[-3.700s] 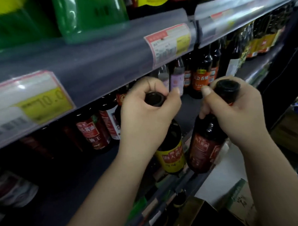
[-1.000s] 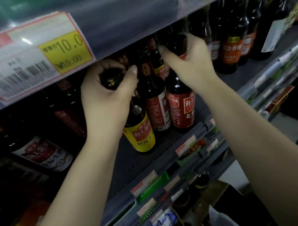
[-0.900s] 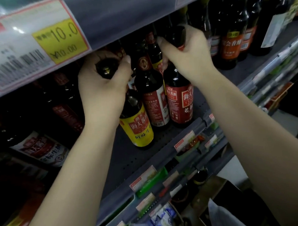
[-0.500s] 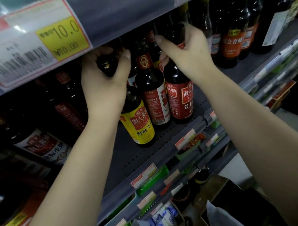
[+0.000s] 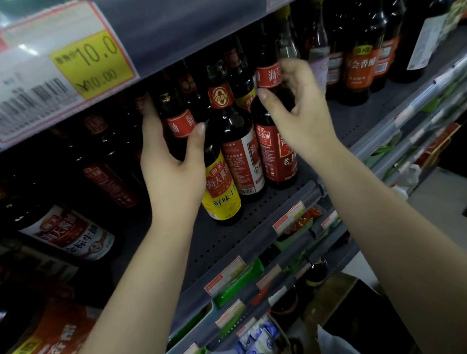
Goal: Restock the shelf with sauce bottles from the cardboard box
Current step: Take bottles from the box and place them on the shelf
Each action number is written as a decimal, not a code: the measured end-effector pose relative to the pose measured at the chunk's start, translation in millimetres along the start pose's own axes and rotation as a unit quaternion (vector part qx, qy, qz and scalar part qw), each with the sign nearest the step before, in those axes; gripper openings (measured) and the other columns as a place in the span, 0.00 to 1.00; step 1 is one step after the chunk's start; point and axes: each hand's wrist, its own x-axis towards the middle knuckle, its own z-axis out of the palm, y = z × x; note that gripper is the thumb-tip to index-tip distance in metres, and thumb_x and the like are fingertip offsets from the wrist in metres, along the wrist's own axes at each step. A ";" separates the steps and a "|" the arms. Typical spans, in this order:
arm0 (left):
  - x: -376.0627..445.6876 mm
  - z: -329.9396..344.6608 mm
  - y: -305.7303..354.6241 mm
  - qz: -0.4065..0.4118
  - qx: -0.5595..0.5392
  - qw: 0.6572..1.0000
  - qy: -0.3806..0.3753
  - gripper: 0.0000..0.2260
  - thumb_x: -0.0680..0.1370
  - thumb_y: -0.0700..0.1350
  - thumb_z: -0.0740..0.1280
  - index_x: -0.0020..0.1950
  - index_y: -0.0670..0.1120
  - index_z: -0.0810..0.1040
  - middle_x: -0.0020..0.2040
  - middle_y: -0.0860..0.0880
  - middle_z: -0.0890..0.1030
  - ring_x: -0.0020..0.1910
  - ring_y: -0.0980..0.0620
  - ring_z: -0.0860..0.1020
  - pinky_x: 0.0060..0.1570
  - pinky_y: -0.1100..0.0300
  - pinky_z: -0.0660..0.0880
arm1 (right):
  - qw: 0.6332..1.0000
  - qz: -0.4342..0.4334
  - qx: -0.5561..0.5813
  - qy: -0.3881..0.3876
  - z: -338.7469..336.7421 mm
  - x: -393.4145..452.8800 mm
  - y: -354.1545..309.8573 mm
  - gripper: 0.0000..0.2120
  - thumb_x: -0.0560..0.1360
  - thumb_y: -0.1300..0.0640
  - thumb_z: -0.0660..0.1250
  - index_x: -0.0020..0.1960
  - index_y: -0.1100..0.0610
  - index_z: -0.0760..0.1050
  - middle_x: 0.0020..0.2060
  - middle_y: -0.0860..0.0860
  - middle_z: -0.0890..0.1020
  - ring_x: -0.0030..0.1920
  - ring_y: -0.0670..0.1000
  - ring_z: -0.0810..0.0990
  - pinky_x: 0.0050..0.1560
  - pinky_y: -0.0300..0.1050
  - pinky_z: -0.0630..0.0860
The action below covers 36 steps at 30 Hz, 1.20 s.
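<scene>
A dark sauce bottle with a yellow label point(image 5: 222, 196) stands on the grey perforated shelf point(image 5: 216, 247). My left hand point(image 5: 170, 163) wraps its shoulder and neck, thumb in front, fingers behind. To its right, past a bottle with a white and red label point(image 5: 242, 160), stands a dark bottle with a red label point(image 5: 277, 153). My right hand point(image 5: 299, 109) curls loosely around this bottle's neck, fingers spread and palm off the glass. The cardboard box point(image 5: 331, 290) shows at the bottom right below the shelves, its inside dark.
The upper shelf edge with a yellow 10.0 price tag point(image 5: 88, 62) hangs close above the bottle caps. More dark bottles point(image 5: 356, 69) fill the shelf to the right and the back left. Lower shelf rails with price tags point(image 5: 288, 222) jut out underneath.
Both hands have slid down from the bottle caps to the necks. My right hand has loosened off the red-label bottle, which now stands on the shelf.
</scene>
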 end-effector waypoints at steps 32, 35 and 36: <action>-168.5 206.6 4.9 -0.055 -0.254 0.903 -0.343 0.10 0.78 0.42 0.65 0.58 0.49 0.72 0.48 0.52 0.78 0.49 0.53 0.80 0.50 0.63 0.75 | 0.929 0.176 -0.130 0.298 -181.3 -196.6 71.3 0.11 0.77 0.59 0.66 0.58 0.55 0.71 0.48 0.51 0.80 0.50 0.46 0.80 0.51 0.37 0.75; -203.0 245.1 -16.5 -0.089 -0.232 0.883 -0.398 0.10 0.78 0.41 0.64 0.58 0.50 0.71 0.48 0.51 0.79 0.49 0.55 0.80 0.49 0.67 0.75 | 0.894 0.249 -0.172 0.329 -200.6 -243.0 98.3 0.12 0.76 0.59 0.67 0.59 0.57 0.72 0.46 0.49 0.80 0.48 0.46 0.81 0.51 0.37 0.77; -216.2 257.6 -25.3 -0.108 -0.225 0.874 -0.417 0.10 0.78 0.42 0.64 0.58 0.50 0.71 0.48 0.51 0.79 0.49 0.55 0.80 0.49 0.68 0.76 | 0.882 0.277 -0.179 0.338 -204.6 -259.3 109.0 0.11 0.76 0.58 0.67 0.58 0.56 0.73 0.47 0.49 0.81 0.48 0.46 0.81 0.51 0.37 0.77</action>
